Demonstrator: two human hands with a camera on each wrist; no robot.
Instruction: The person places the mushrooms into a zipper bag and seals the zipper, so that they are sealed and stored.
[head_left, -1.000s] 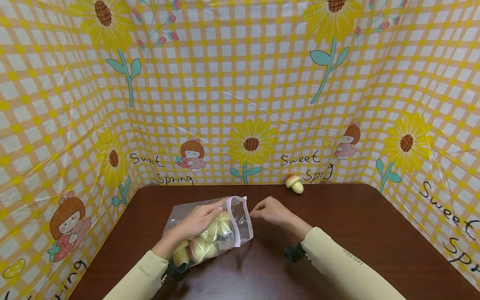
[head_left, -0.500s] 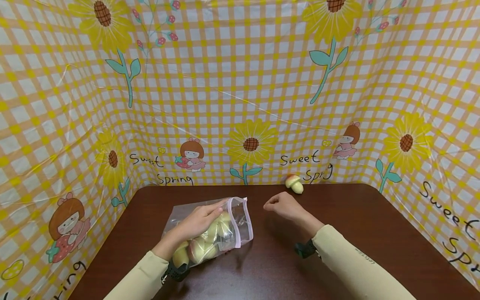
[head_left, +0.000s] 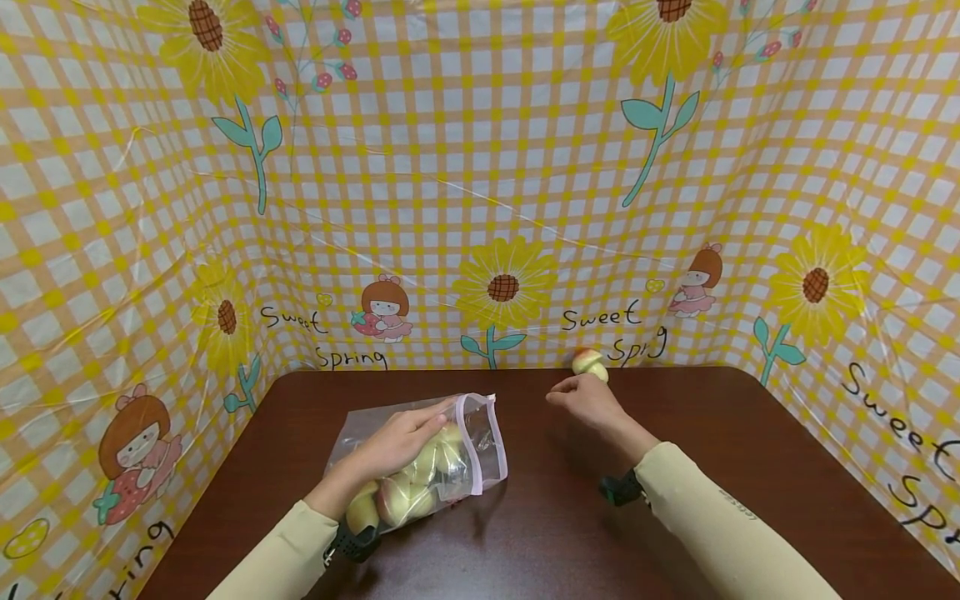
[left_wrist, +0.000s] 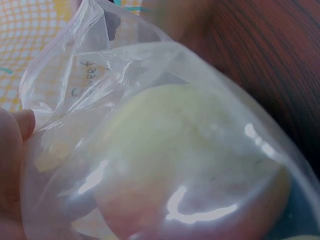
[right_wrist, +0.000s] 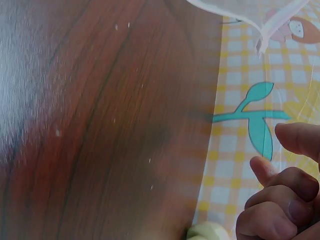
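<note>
A clear zip bag (head_left: pixel 487 454) with a pale pink seal strip lies on the table, its mouth facing right. Inside it are several pale yellow toy mushrooms (head_left: pixel 408 497) with reddish caps; one mushroom (left_wrist: pixel 190 150) fills much of the left wrist view. My left hand (head_left: pixel 401 442) holds the bag's upper side near the mouth. To the right, my right hand (head_left: pixel 588 402) is raised over the table with nothing in it, fingers loosely bent, thumb and index finger apart. Just behind it sits a single toy mushroom (head_left: pixel 588 361), partly covered by the hand.
A dark brown wooden table (head_left: pixel 540 542) carries everything. Yellow checked cloth (head_left: pixel 525 183) with sunflowers hangs along its back and both sides, and the single mushroom stands close to the back edge.
My right hand has moved away from the bag's mouth, rightward and back toward the lone mushroom. The left hand and the bag stay in place.
</note>
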